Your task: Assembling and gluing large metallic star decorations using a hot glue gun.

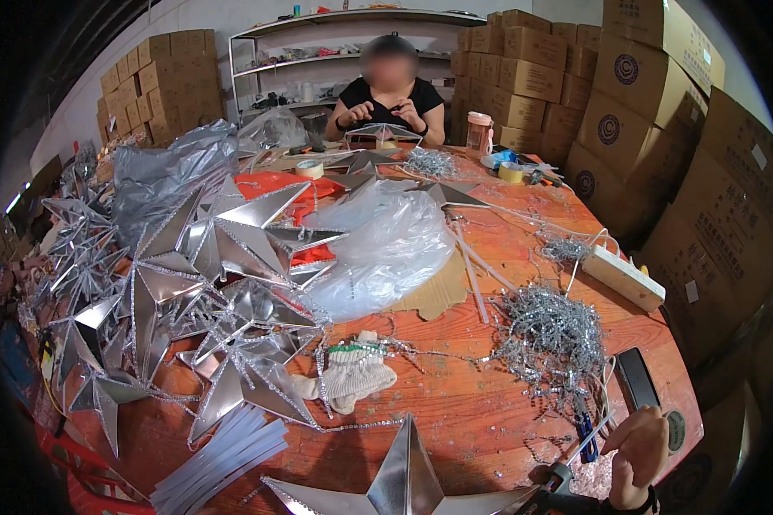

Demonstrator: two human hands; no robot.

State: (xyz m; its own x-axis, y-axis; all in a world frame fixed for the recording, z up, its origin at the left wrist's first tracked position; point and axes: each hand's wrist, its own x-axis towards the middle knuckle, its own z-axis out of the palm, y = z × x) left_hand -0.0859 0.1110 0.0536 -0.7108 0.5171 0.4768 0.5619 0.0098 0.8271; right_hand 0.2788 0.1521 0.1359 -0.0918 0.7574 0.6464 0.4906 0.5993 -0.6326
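At the lower right, my right hand point(637, 455) is raised with its fingers curled together, a dark band round the wrist. Beside its fingertips a translucent glue stick point(589, 441) slants up from a dark glue gun point(560, 491), partly cut off by the lower edge. Whether the fingers pinch the stick is hard to make out. A large silver star point(406, 472) lies at the near edge, left of the gun, its lower part out of the picture. My left hand does not show. Blue-handled pliers point(586, 436) rest behind the glue stick.
Silver stars point(159, 283) pile up at left, near spare glue sticks point(223, 459) and a knitted glove point(358, 374). Tinsel point(550, 335), a phone point(637, 379) and a power strip point(623, 276) lie right. Across the table point(455, 403), a person point(391, 103) handles another star.
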